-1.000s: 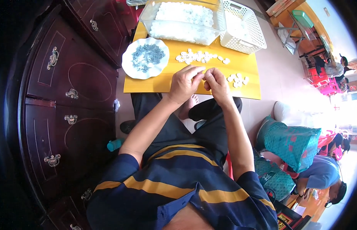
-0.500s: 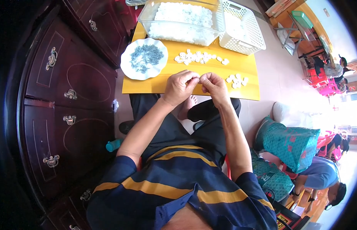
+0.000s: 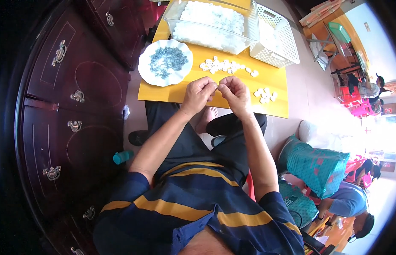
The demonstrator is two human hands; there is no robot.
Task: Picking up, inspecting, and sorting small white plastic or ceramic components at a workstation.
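My left hand [image 3: 199, 94] and my right hand [image 3: 236, 95] meet over the near edge of the yellow table [image 3: 164, 94], thumbs and forefingers pinched close together. Whatever lies between the fingertips is too small to make out. Left of them stands a white scalloped plate [image 3: 143, 70] with a heap of small dark grey pieces [image 3: 169, 60]. Just beyond my hands lies a loose row of small white pieces [image 3: 223, 65]. A smaller cluster of white pieces [image 3: 264, 95] is to the right of my right hand.
At the table's far side are a clear bin [image 3: 208, 36] full of white pieces and a white perforated basket [image 3: 272, 57]. Dark wooden cabinets [image 3: 79, 110] flank the left. Teal bags [image 3: 315, 163] stand on the right, near a person in blue [image 3: 349, 199].
My fingertips have drawn slightly apart, still pinched. The view has shifted a little, so the table and its contents sit slightly further right.
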